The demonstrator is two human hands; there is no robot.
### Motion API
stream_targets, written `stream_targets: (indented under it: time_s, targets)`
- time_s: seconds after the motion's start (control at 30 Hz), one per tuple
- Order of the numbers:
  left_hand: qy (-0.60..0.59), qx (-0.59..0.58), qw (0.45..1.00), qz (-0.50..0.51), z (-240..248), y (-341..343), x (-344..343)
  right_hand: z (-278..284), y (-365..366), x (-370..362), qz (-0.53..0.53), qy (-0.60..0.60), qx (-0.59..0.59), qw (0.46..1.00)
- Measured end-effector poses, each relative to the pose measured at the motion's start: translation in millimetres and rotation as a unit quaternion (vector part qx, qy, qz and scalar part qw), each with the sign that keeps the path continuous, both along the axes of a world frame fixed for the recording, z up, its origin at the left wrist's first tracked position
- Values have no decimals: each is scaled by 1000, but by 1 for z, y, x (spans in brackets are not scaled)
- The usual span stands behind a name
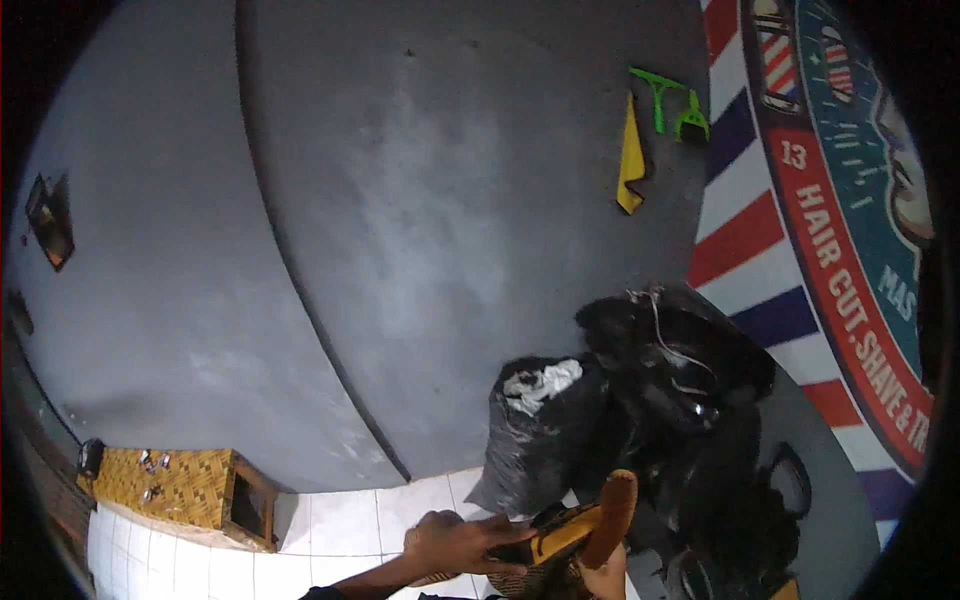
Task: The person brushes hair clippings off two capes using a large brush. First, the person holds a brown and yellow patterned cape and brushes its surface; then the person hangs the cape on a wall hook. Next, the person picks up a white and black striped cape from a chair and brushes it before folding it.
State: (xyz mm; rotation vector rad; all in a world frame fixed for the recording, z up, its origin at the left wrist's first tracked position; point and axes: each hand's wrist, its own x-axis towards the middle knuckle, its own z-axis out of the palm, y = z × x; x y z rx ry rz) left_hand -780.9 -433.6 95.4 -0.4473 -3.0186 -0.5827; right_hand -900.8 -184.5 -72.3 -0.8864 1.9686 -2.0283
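Observation:
Low in the head view, my left hand (pixel 450 545) reaches in from the left, its fingers laid against a yellow and black piece (pixel 568 533) with a curved, rough brown edge (pixel 612 515). The piece is tilted up, brown side to the right; its exact kind is unclear. My right hand (pixel 605 576) grips it from below, near the lower end of the brown part. Under my hands shows a brown striped or woven surface (pixel 510 582), partly covered by them. Just beyond stands a black plastic bag (pixel 535 450) with crumpled white material (pixel 545 383) in its mouth.
Black bags and a dark chair-like shape (pixel 720 490) crowd the right side. A low cabinet (pixel 165 480) with a patterned yellow top stands at the left on white tiles (pixel 335 520). A green squeegee (pixel 657 90) and yellow cloth (pixel 630 160) hang on the grey wall (pixel 440 250).

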Motion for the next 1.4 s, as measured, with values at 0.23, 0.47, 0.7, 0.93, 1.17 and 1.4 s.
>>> stream_targets:
  time_s: [0.23,0.47,0.7,0.93,1.17,1.4]
  targets:
    - [20,255,951,171,-14,-20,-59,90,-91,-102,63,-91,-143,983]
    - [160,154,967,128,-8,-99,-120,86,-170,-178,164,10,-39,986]
    - [204,-28,965,162,64,-204,-207,199,-272,-255,114,187,0,976]
    - [343,-134,926,83,154,-315,-302,294,-358,-339,72,177,11,981]
    - [447,-199,862,130,270,-382,-384,405,-433,-432,45,413,-25,909]
    - [630,-272,700,196,401,-418,-439,592,-516,-492,-82,531,-199,819]
